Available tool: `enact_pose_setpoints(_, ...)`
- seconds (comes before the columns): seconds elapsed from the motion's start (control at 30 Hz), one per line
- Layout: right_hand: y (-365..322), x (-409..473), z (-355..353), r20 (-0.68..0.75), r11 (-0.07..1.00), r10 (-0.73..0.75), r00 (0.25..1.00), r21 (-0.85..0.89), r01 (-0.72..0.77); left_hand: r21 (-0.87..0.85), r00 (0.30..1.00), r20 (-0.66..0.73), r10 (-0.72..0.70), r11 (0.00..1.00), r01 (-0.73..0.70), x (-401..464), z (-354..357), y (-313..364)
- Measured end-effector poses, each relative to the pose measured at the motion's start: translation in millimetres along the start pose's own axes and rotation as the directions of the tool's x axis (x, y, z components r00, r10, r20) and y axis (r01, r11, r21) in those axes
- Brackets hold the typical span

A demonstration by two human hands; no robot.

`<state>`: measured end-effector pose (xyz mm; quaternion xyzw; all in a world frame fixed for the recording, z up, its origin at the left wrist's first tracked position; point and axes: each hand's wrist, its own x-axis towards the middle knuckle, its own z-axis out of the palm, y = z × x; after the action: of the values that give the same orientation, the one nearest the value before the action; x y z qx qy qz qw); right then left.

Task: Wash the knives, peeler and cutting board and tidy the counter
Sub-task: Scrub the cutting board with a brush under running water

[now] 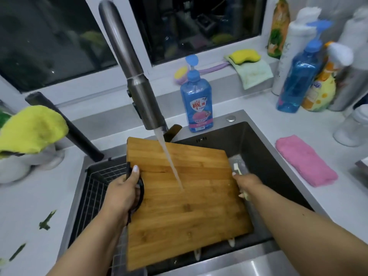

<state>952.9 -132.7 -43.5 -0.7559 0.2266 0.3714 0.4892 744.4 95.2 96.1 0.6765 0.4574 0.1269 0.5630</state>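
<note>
The bamboo cutting board (185,198) is held tilted over the sink (264,148), its long axis running away from the person toward the faucet (139,92), the far end higher and the near end dipping toward the basin's front wall. The left hand (124,194) grips the board's left edge, thumb on top and fingers curled under by the dark ring handle (141,194); most of the board lies to the right of that grip. The right hand (248,186) sits at the opposite long edge, fingers wrapped round it and seemingly pinching something pale, perhaps a sponge or scrap, though I cannot tell what. So both hands hold the board across its short width, with the stream of water (171,166) landing between them, just right of the left thumb. A knife handle (173,132) pokes up beyond the far end. Green peelings (46,220) lie on the counter (29,206) out past the left grip.
</note>
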Motion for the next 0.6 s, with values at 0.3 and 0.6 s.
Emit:
enact_pose_setpoints(0.3, 3, -25, -4, 0.132, 0.947, 0.053, 0.990, 0.308, -0.092, -0.098, 0.999, 0.036, 0.034, 0.995, -0.031, -14, -27, 5)
enact_pose_setpoints(0.6, 2, -47, -6, 0.109, 0.848, -0.012, 0.994, 0.528, -0.048, 0.058, 0.969, 0.011, 0.246, 0.967, -0.246, -13, -42, 28)
